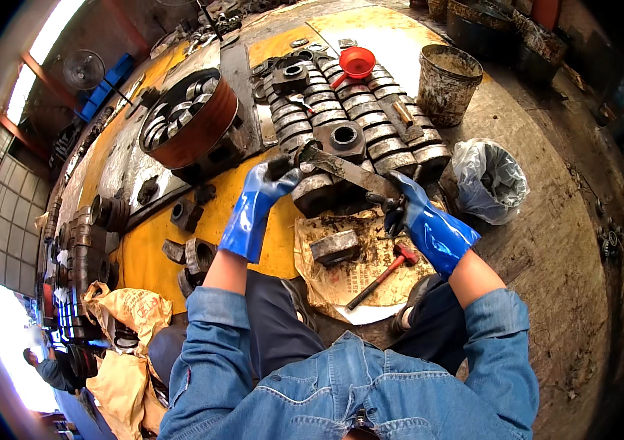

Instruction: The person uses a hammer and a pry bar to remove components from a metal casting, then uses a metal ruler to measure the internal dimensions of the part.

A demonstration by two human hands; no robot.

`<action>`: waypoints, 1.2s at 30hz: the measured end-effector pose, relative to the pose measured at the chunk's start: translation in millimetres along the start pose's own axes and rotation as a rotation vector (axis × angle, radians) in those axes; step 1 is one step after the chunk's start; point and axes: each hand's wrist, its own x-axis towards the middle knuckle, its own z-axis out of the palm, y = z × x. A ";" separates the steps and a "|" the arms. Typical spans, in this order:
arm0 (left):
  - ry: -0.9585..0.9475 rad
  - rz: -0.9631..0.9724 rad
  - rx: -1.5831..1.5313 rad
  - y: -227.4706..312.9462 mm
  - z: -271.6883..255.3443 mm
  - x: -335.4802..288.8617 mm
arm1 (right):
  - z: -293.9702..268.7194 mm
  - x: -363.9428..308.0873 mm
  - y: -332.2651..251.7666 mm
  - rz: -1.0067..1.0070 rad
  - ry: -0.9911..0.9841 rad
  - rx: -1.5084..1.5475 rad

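Both my hands wear long blue rubber gloves with blackened fingers. My right hand [400,205] is closed around the near end of a long flat metal bar [352,171], stained brown and black. The bar slants up to the left, over the front of the stacked metal parts. By its far end, which looks rounded, my left hand [275,176] has its fingers curled; what they hold is too dark to make out. Below, a dirty paper sack [312,282] carries a blocky metal piece [335,248] and a hammer [384,275] with a red head.
Rows of round metal parts [359,106] stand ahead, with a red funnel [356,63] on top. To their right are a grimy bucket [449,84] and a plastic-lined bin [489,180]. A rusty drum [191,121] of metal rings stands left. A person [55,370] is at far left.
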 end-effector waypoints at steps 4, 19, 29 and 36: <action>-0.020 0.111 0.221 -7.2 15.5 -6.0 | -3.9 -5.0 8.8 -0.027 0.074 -0.015; 0.071 -0.219 -0.105 -57.7 -21.7 -1.0 | 16.3 -2.3 38.6 0.117 0.225 -0.199; 0.082 -0.401 -0.215 -59.9 -25.6 -5.3 | 27.6 14.4 47.1 0.118 0.175 -0.165; 0.110 -0.444 -0.196 -62.5 -21.7 7.1 | 29.4 14.0 50.2 -0.030 0.227 -0.345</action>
